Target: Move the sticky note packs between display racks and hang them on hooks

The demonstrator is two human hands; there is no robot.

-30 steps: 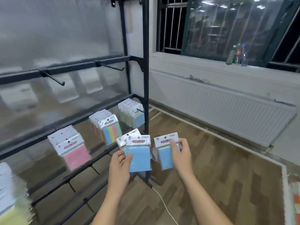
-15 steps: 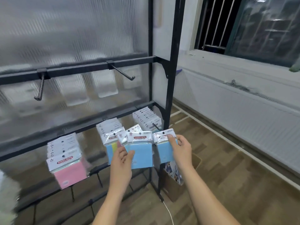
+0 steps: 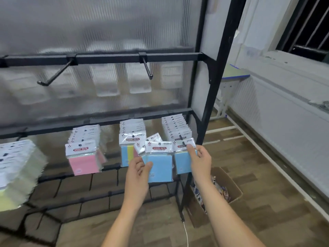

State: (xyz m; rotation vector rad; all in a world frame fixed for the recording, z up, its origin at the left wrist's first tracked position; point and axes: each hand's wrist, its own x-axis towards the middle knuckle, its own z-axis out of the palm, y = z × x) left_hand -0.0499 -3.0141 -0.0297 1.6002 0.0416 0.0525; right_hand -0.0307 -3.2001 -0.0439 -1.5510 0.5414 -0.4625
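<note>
Both my arms reach forward to the lower row of the rack (image 3: 216,97).
My left hand (image 3: 138,172) grips a few blue packs (image 3: 160,164) by thumb and curled fingers; my right hand (image 3: 200,162) pinches one blue pack (image 3: 181,160) at the rightmost hook (image 3: 182,139).

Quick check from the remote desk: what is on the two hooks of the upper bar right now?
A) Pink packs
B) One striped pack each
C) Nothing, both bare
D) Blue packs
C: the left upper hook and the right upper hook both stick out bare from the upper bar, while all hung packs sit on the lower row, such as the pink packs.
</note>
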